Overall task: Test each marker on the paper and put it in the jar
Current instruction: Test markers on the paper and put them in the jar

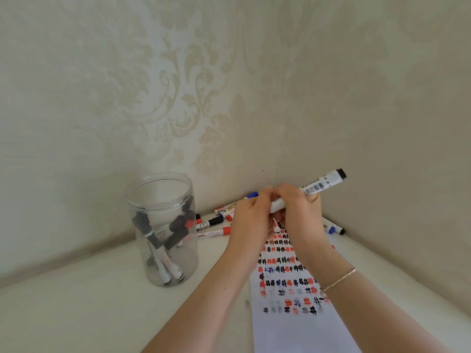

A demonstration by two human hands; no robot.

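Head view: both hands meet over the far end of the paper (293,314), near the tabletop's (76,301) far corner where the two walls join. The right hand (300,212) wraps its fingers around the barrel of a white marker (316,187), which slants up to the right with its black end highest. The left hand (251,220) has its fingers pinched at the marker's lower end; whether they are on a cap or the tip is hidden between the hands. This looks like capping or uncapping, though I cannot tell which.

To do it well, keep the right hand firm on the barrel and move the left hand straight along the marker's axis, not twisting sideways, and keep it over the paper so no ink lands on the tabletop.

The jar (163,230) stands upright and open toward the left, well apart from the hands, already holding several markers. Loose markers (214,224) lie along the far edge, between the jar and the hands, with a few more beyond the right hand.
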